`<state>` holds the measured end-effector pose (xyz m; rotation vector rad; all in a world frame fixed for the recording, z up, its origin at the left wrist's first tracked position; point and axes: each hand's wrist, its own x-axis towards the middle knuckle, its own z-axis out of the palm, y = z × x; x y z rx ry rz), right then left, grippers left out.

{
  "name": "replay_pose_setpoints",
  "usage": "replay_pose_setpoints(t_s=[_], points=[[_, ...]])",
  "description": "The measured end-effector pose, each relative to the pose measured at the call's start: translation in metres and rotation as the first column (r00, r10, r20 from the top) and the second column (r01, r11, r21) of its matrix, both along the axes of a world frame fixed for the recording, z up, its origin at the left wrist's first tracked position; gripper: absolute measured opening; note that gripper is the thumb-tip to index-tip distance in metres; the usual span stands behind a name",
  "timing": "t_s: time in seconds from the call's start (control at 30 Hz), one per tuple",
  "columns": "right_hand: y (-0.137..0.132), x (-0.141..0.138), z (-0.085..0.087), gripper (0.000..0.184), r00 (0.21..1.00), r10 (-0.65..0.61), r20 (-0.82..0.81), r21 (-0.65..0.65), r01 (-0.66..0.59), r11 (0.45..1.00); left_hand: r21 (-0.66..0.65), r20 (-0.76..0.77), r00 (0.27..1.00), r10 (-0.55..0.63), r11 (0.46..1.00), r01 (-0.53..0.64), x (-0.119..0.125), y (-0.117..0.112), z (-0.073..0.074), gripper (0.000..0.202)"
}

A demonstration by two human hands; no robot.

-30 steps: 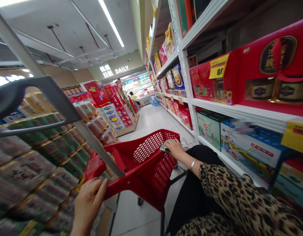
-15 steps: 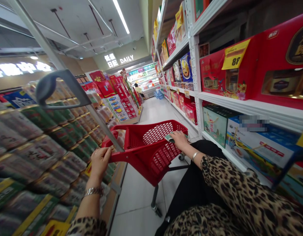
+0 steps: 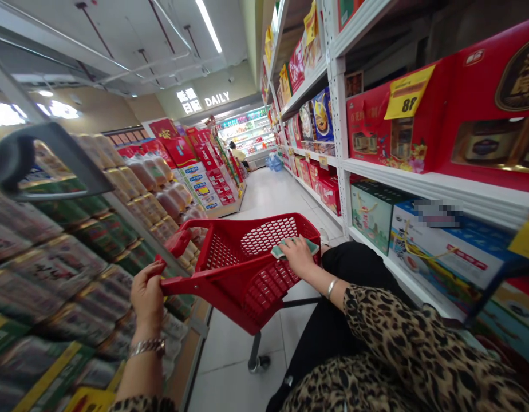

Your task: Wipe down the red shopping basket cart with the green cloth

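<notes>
A red plastic shopping cart (image 3: pixel 243 292) stands tilted in view in front of me. My left hand (image 3: pixel 147 294) is closed round the end of its red handle, at the near left corner. My right hand (image 3: pixel 299 257) presses a pale green cloth (image 3: pixel 310 246) onto the right part of the basket's near rim, fingers bent over it. Part of the cloth is hidden under the fingers. A grey pole (image 3: pixel 133 214) with a grey loop grip (image 3: pixel 82 166) rises from beside the cart's handle toward the upper left.
Shelves (image 3: pixel 344 189) with red gift boxes (image 3: pixel 391 134) and carton boxes (image 3: pixel 440 246) line the right side. Stacked packs of cans (image 3: pixel 67 263) fill the left. A tiled aisle (image 3: pixel 264 189) leads to a lit fridge (image 3: pixel 247 134), with a person (image 3: pixel 237 153) near it.
The cart has shifted left in view and turned slightly, with the pole and my left hand along with it. My right hand and the cloth have moved left and a little down in view.
</notes>
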<state>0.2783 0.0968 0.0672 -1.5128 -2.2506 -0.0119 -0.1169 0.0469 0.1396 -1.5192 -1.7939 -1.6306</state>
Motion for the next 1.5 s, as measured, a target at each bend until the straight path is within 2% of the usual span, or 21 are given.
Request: replay_pose_setpoints(t_s=[0.1, 0.2, 0.3, 0.37, 0.5, 0.7, 0.87, 0.97, 1.03, 1.13, 1.23, 1.37, 1.5], points=[[-0.018, -0.028, 0.002, 0.041, 0.998, 0.067, -0.011, 0.046, -0.066, 0.997, 0.012, 0.131, 0.991, 0.027, 1.000, -0.028, 0.001, -0.017, 0.004, 0.022], [-0.038, -0.064, 0.003, 0.041, 0.980, 0.193, -0.039, 0.136, -0.186, 0.973, 0.046, 0.217, 0.976, 0.029, 0.998, -0.040, 0.004, -0.035, 0.008, 0.021], [-0.055, -0.094, 0.005, 0.044, 0.940, 0.337, -0.052, 0.211, -0.319, 0.924, 0.051, 0.226, 0.974, 0.013, 0.998, -0.025, 0.000, -0.048, 0.012, 0.018], [-0.062, -0.104, 0.006, 0.046, 0.915, 0.400, -0.054, 0.237, -0.377, 0.895, 0.033, 0.217, 0.976, 0.006, 0.999, -0.014, -0.007, -0.053, 0.015, 0.016], [-0.063, -0.094, 0.002, 0.041, 0.920, 0.389, -0.047, 0.190, -0.374, 0.908, 0.033, 0.262, 0.965, 0.027, 0.999, -0.037, -0.022, -0.056, 0.020, 0.013], [-0.058, -0.047, -0.018, 0.043, 0.955, 0.292, -0.053, 0.135, -0.283, 0.949, 0.087, 0.314, 0.944, 0.105, 0.987, -0.138, -0.034, -0.057, 0.026, 0.006], [-0.056, 0.002, -0.027, 0.054, 0.992, 0.122, -0.040, 0.005, -0.122, 0.993, 0.080, 0.329, 0.935, 0.130, 0.983, -0.164, -0.040, -0.061, 0.027, 0.005], [-0.049, 0.030, -0.028, 0.056, 1.000, 0.013, -0.024, -0.064, -0.015, 0.998, 0.069, 0.327, 0.937, 0.125, 0.985, -0.155, -0.041, -0.063, 0.027, 0.005], [-0.043, 0.039, -0.027, 0.056, 1.000, -0.026, -0.005, -0.075, 0.025, 0.997, 0.073, 0.335, 0.935, 0.116, 0.986, -0.148, -0.040, -0.063, 0.025, 0.005], [-0.039, 0.034, -0.025, 0.053, 0.999, -0.039, 0.016, -0.066, 0.040, 0.997, 0.090, 0.348, 0.932, 0.097, 0.987, -0.136, -0.036, -0.062, 0.021, 0.006], [-0.038, 0.016, -0.020, 0.050, 1.000, 0.003, 0.011, -0.045, -0.003, 0.999, 0.106, 0.338, 0.938, 0.073, 0.988, -0.114, -0.029, -0.062, 0.017, 0.008], [-0.041, -0.019, -0.006, 0.049, 0.989, 0.149, 0.015, -0.008, -0.149, 0.989, 0.115, 0.303, 0.952, 0.036, 0.991, -0.074, -0.018, -0.063, 0.013, 0.006], [-0.053, -0.063, 0.013, 0.045, 0.953, 0.299, 0.037, 0.030, -0.300, 0.953, 0.116, 0.276, 0.961, 0.011, 0.992, -0.045, -0.009, -0.064, 0.009, 0.003]])
